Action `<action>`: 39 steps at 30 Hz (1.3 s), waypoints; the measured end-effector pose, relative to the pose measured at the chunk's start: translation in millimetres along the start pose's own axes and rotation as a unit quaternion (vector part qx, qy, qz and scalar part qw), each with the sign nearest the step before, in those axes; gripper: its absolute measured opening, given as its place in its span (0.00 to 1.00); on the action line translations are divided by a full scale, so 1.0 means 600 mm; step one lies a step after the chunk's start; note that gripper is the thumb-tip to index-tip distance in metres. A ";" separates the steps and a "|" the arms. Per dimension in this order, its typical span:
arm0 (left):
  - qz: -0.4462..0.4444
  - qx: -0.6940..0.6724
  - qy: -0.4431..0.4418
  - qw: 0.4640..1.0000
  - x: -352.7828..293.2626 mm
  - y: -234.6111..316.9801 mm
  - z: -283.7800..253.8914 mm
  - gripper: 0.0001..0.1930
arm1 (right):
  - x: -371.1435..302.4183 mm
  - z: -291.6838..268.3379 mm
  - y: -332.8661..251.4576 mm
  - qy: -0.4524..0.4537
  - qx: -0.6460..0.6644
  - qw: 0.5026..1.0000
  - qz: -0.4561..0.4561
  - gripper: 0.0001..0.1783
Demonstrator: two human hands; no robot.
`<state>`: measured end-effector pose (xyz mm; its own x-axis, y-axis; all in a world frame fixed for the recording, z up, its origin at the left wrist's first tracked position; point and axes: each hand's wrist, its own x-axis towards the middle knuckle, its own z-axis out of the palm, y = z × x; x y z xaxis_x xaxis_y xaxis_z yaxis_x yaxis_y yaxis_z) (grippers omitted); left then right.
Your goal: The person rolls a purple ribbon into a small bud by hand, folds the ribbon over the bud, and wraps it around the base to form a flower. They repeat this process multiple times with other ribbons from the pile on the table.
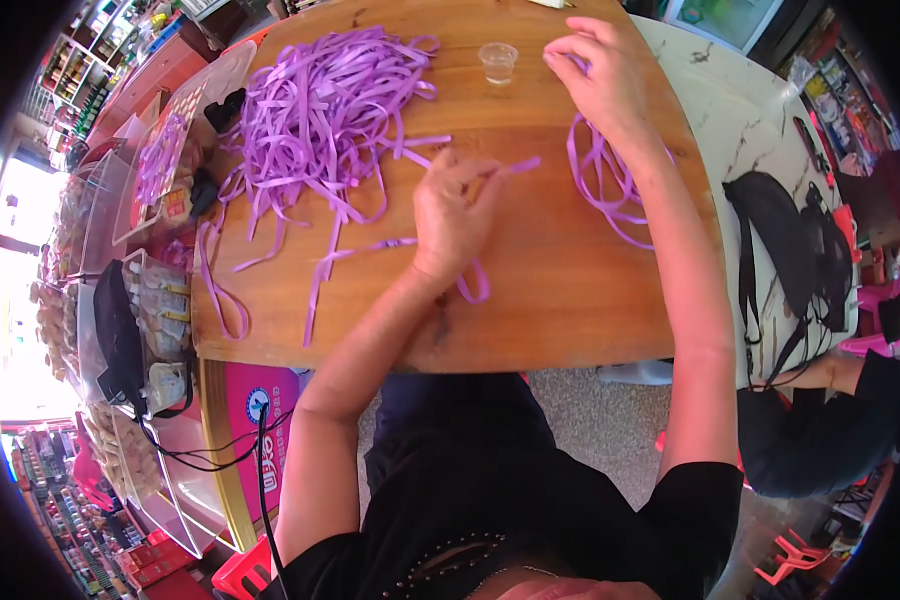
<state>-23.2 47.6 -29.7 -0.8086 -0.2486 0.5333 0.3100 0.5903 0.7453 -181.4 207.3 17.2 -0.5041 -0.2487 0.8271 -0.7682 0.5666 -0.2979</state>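
Observation:
My left hand is over the middle of the wooden table, its fingers pinched on a purple ribbon. The ribbon's short end sticks out to the right past the fingertips, and a loop hangs below the hand. Farther right and away from me, my right hand is raised with thumb and fingers closed; a bit of purple ribbon shows between them. Several loops of purple ribbon lie beside and partly behind my right forearm. A large tangled heap of purple ribbons covers the table's far left.
A small clear plastic cup stands near the far edge of the wooden table. At right, a black bag lies on a marble-patterned table. Plastic bins line the left side. A person in dark clothes sits at lower right.

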 end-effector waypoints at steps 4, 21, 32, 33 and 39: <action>0.001 -0.012 -0.011 1.000 0.001 -0.015 -0.004 0.05 | 0.057 0.103 0.036 -0.082 -0.079 0.993 -0.027 0.05; -0.090 -0.147 0.039 0.984 0.031 -0.037 -0.039 0.04 | 0.165 0.057 -0.144 -0.318 -0.084 0.931 0.160 0.04; -0.123 -0.286 0.031 0.950 0.019 -0.042 -0.036 0.03 | -0.061 -0.024 -0.156 -0.284 0.145 0.948 -0.001 0.17; -0.134 -0.302 0.018 0.944 0.017 -0.039 -0.035 0.03 | -0.070 -0.029 -0.154 -0.256 0.142 0.956 0.008 0.18; -0.158 -0.329 -0.034 0.930 0.015 -0.025 -0.036 0.02 | -0.095 -0.051 -0.150 -0.210 0.076 0.973 -0.057 0.16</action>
<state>-24.3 19.9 -27.0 -0.9344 -0.2667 0.2361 0.2722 -0.1070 0.9563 -71.3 194.6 11.5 -0.5048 -0.6207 0.5999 -0.8618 0.4019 -0.3095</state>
